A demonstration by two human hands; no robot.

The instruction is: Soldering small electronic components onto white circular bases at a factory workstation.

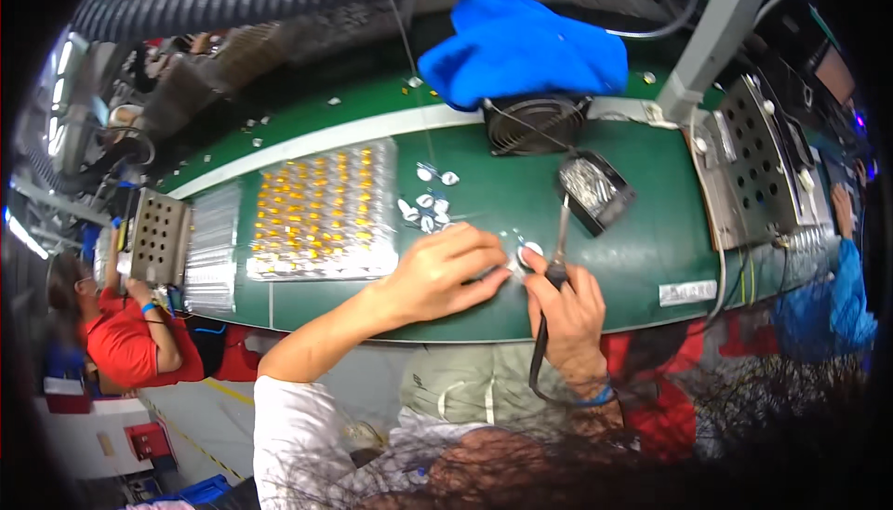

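Observation:
My right hand [569,310] is wrapped round the black handle of a soldering iron [556,274], whose metal shaft points away from me towards a black box. Its cord loops down past my wrist. A small white round part [530,253] sits at the thumb and fingertips of this hand. Beside it, my left hand [450,271] is closed, thumb and fingers brought together over the green bench. Whatever it pinches is too small or hidden to make out. Several small white round parts with thin leads [428,203] lie loose just beyond my left hand.
A clear plastic tray of yellow-and-silver parts [321,212] lies at the left. The black box [595,192] holds small metal pieces. Behind stand a black fan [535,125] and a blue cloth [530,50]. A perforated metal housing [752,161] stands at right. Co-workers sit on both sides.

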